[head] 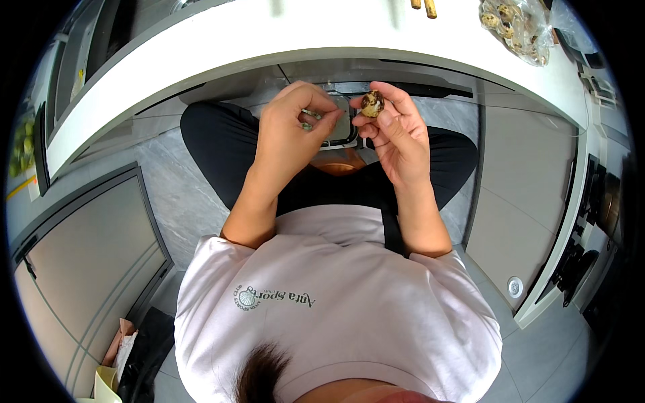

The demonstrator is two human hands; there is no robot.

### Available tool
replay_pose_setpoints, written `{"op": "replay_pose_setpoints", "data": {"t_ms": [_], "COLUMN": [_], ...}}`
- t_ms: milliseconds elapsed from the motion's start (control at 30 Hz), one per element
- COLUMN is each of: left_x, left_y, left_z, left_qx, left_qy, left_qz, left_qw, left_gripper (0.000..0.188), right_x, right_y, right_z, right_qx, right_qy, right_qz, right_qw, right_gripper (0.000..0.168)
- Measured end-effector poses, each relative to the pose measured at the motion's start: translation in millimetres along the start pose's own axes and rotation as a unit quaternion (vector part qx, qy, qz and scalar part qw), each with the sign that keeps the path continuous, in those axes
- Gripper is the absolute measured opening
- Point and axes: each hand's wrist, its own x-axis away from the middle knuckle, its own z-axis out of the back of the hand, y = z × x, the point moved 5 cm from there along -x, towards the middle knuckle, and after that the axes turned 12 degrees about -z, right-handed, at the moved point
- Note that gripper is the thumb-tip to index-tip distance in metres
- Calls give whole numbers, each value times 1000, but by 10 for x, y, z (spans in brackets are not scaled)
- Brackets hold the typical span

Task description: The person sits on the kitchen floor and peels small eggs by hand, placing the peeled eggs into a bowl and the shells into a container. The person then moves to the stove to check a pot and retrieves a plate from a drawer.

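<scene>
My right hand (403, 128) holds a speckled quail egg (373, 104) between its thumb and fingers, in front of the counter's edge. A pale patch shows on the egg's lower side. To its left, my left hand (297, 118) is curled, thumb against fingertip. Small pale green, speckled pieces (311, 114) that look like eggshell show inside its curled fingers. Below and between both hands is a rectangular container (338, 123) with a dark rim and rounded corners; the hands partly hide it, and its contents cannot be made out.
A white countertop (322, 30) curves across the top. On it lie a clear plastic bag of quail eggs (514, 30) and two brown rod ends (430, 9). Cabinet doors (524, 176) stand at right, a grey-framed panel (95, 282) at left. A black bag (146, 347) rests at lower left.
</scene>
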Motion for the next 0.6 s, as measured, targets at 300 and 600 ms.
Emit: {"op": "replay_pose_setpoints", "data": {"t_ms": [300, 600], "left_x": [-26, -60], "left_y": [100, 223], "left_z": [-44, -65], "left_qx": [-47, -42], "left_qy": [17, 69], "left_qz": [-108, -163], "left_qw": [993, 983], "left_gripper": [17, 12], "right_x": [-32, 0], "right_y": [35, -11], "right_z": [61, -25], "right_qx": [-16, 39], "right_qy": [18, 51], "right_qz": [6, 51], "right_qw": [1000, 997], "right_gripper": [30, 25]}}
